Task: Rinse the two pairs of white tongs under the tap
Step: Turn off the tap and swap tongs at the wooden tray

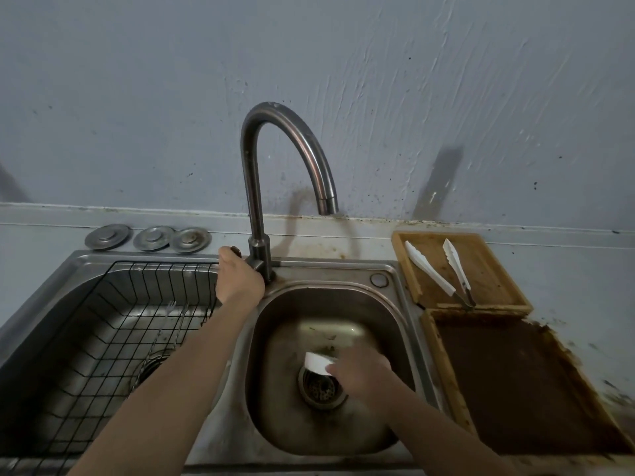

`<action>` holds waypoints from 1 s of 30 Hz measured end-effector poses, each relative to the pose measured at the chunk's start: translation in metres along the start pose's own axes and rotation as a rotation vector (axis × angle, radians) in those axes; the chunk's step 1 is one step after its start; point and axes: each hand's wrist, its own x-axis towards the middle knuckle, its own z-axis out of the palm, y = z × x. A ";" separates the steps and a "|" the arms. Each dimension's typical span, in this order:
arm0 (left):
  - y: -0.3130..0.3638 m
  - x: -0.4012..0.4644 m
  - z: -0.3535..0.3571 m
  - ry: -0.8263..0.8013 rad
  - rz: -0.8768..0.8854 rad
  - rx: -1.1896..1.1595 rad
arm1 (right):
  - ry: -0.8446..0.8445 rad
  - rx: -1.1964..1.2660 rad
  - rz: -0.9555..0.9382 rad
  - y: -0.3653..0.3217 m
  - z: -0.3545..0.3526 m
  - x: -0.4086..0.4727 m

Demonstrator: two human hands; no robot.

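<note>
One pair of white tongs (pixel 443 272) lies spread open in a small wooden tray (pixel 494 262) right of the sink. My right hand (pixel 360 371) is low in the right sink basin (pixel 275 341), closed on a white object (pixel 319 363) just above the drain; its full shape is hidden by my fingers. My left hand (pixel 237 278) grips the tap handle at the base of the curved metal tap (pixel 261 173). No water runs from the spout.
A black wire basket (pixel 103 324) with metal utensils sits in the left basin. Three metal drain lids (pixel 147 238) lie behind it. A larger stained wooden tray (pixel 515 383) lies on the right counter. The wall stands close behind the tap.
</note>
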 end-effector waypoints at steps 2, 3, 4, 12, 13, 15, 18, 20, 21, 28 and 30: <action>-0.004 -0.004 0.010 -0.047 -0.166 -0.162 | -0.082 0.097 0.052 0.012 -0.005 0.003; -0.004 -0.008 0.018 -0.057 -0.282 -0.224 | -0.102 0.133 0.069 0.018 -0.008 0.003; -0.006 -0.013 0.027 -0.059 -0.399 -0.245 | -0.095 0.157 0.079 0.023 -0.013 0.004; 0.034 -0.067 0.091 -0.482 -0.125 -0.078 | 0.256 0.517 0.128 0.089 -0.056 0.005; 0.044 -0.073 0.096 -0.553 0.004 -0.081 | 0.316 0.549 0.129 0.101 -0.060 0.007; 0.060 -0.084 0.105 -0.662 0.237 -0.072 | 0.448 0.581 0.179 0.124 -0.067 0.011; 0.084 -0.103 0.119 -0.828 0.432 -0.063 | 0.620 0.593 0.299 0.153 -0.073 0.016; 0.100 -0.115 0.126 -0.874 0.528 -0.069 | 0.673 0.560 0.384 0.170 -0.074 0.018; 0.107 -0.119 0.131 -0.881 0.573 -0.081 | 0.670 0.539 0.416 0.179 -0.072 0.021; 0.112 -0.110 0.175 -0.921 0.683 0.157 | 0.614 0.516 0.533 0.219 -0.066 0.044; 0.111 -0.106 0.176 -0.928 0.701 0.257 | 0.593 0.506 0.524 0.223 -0.066 0.048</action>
